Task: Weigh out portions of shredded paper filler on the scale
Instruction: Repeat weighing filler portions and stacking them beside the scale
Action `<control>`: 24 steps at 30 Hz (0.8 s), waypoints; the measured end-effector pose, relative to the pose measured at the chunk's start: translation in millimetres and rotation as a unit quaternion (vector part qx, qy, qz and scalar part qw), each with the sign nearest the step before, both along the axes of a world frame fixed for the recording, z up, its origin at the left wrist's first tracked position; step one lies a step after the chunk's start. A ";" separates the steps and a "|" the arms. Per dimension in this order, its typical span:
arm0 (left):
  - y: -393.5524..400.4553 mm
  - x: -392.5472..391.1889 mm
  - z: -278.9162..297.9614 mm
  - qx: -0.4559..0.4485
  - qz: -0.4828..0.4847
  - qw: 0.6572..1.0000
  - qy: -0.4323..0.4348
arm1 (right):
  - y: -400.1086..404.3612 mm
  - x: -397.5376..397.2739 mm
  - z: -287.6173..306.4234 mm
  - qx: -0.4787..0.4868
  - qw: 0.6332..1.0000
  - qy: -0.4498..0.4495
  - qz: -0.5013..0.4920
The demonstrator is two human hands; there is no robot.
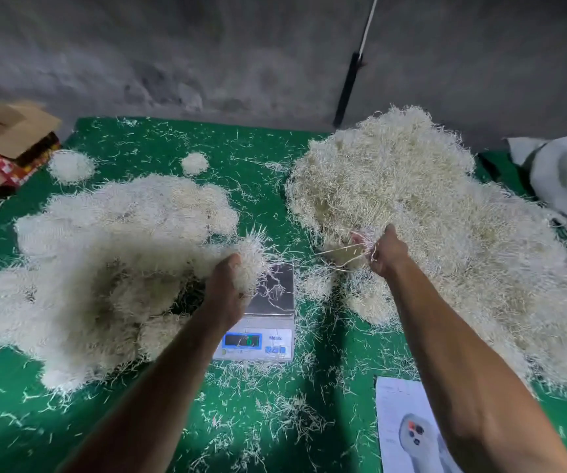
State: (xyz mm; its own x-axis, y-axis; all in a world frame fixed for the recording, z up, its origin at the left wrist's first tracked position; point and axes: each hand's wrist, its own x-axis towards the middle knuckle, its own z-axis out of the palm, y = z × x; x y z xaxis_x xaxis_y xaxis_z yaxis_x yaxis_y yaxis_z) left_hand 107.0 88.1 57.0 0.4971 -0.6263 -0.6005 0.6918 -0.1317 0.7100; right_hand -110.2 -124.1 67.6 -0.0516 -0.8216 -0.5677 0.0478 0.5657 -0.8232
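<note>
A: Left hand (229, 285)?
B: Curled round a clump of shredded paper (253, 254), held over the near-left part of the scale (265, 322) platform. A few loose strands lie on the platform.

A: Right hand (386, 250)?
B: Pinching a few strands at the near edge of the large heap (428, 227) on the right, just beyond the scale.

A: Other filler?
B: A second, paler heap (104, 268) left of the scale; two small piles (70, 165) behind it. Scraps all over the green surface (258, 165).

A: Display?
B: Lit, digits blurred. Printed sheet (398, 425) near right, cardboard boxes (2, 138) far left.
</note>
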 end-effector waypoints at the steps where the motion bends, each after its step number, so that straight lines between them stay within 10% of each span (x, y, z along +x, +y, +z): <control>1: 0.9 2.2 -1.6 0.008 0.011 1.000 0.008 | -2.0 -5.7 0.4 0.014 1.000 -0.006 0.007; 6: 2.7 2.4 -9.2 -0.001 0.019 1.000 0.007 | 11.0 -17.8 -11.8 -0.146 0.966 0.131 0.168; 11: -0.8 -1.1 -17.0 -0.025 0.110 0.991 0.078 | 9.6 -24.8 -23.9 -0.332 0.651 0.537 0.421; 14: 1.0 -9.7 -16.8 -0.059 0.070 0.993 0.074 | 6.1 -23.0 -25.5 -0.309 0.554 0.628 0.452; 17: -2.8 -16.0 -22.5 -0.163 0.067 0.969 0.175 | 24.1 -4.2 -20.0 -0.297 0.603 0.596 0.440; 20: 0.8 -30.1 -13.6 -0.101 0.030 0.994 -0.011 | 59.1 24.1 -6.4 -0.244 0.801 0.326 0.439; 24: 7.3 -28.5 -24.4 -0.025 -0.079 0.979 -0.184 | 113.2 64.7 -7.7 -0.166 0.860 0.118 0.468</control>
State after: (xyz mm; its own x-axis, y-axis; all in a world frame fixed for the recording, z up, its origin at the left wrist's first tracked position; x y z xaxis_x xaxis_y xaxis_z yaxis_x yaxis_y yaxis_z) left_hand 78.5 95.4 32.6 0.5689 -0.7367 -0.3655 0.3621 -0.1747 0.9156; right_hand -45.5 -10.9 59.9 0.6387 -0.6806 -0.3589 -0.4918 -0.0024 -0.8707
